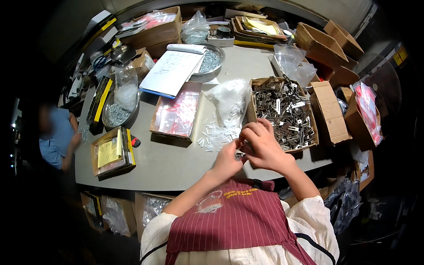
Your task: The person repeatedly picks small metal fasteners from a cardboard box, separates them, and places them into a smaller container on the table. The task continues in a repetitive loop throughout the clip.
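Note:
My left hand (pixel 227 160) and my right hand (pixel 263 145) meet over the front of the table, fingers closed against each other. Between them shows a sliver of something small and greyish, too hidden to name. Just beyond my right hand stands an open cardboard box (pixel 314 138) full of dark and silvery flat metal parts (pixel 282 108). Small white plastic pieces (pixel 212 136) lie loose beyond my left hand, spilling from a clear plastic bag (pixel 229 97) filled with more of them.
Left of the bag, a shallow box (pixel 173 134) holds clear packets with red edges. Behind it lie a notepad (pixel 170 70) and a metal bowl (pixel 211 62) of small metal parts. More boxes (pixel 329 112) crowd the right side. At far left sits another person (pixel 55 134).

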The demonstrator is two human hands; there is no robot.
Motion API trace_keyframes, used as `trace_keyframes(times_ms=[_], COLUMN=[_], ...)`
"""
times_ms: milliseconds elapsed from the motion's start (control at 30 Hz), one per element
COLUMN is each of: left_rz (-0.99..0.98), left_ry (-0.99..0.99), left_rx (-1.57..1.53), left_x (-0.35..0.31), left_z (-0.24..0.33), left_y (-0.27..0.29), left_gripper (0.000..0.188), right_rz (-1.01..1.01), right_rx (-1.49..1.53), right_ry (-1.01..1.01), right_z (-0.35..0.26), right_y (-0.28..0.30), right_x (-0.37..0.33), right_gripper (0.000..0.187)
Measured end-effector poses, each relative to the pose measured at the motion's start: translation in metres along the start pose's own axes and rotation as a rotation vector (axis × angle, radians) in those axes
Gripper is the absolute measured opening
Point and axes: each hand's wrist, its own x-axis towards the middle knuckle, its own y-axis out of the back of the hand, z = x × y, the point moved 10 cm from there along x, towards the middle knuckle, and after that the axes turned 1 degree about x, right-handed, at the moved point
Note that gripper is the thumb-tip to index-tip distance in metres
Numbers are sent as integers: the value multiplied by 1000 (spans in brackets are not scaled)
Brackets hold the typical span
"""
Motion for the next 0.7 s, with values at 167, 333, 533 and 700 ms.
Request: trace_keyframes(times_ms=[167,333,533,700], left_rz=[-163,-96,201,307], left_ry=[258,272,107,201], left_rx=[-435,-519,-460,-549], left_x=[-10,-12,-21,-34], left_z=[-30,-13,-13,-14], left_y=[3,35,89,110], left_gripper=[28,29,21,13], right_rz=[-116,-73,78,99], right_rx=[49,270,317,422], right_ry=[140,4,-134,-125], right_z=[-26,-5,-5,-18], right_y=[8,-10,-15,-34], right_x=[4,7,16,28], right_gripper=[21,14,14,20])
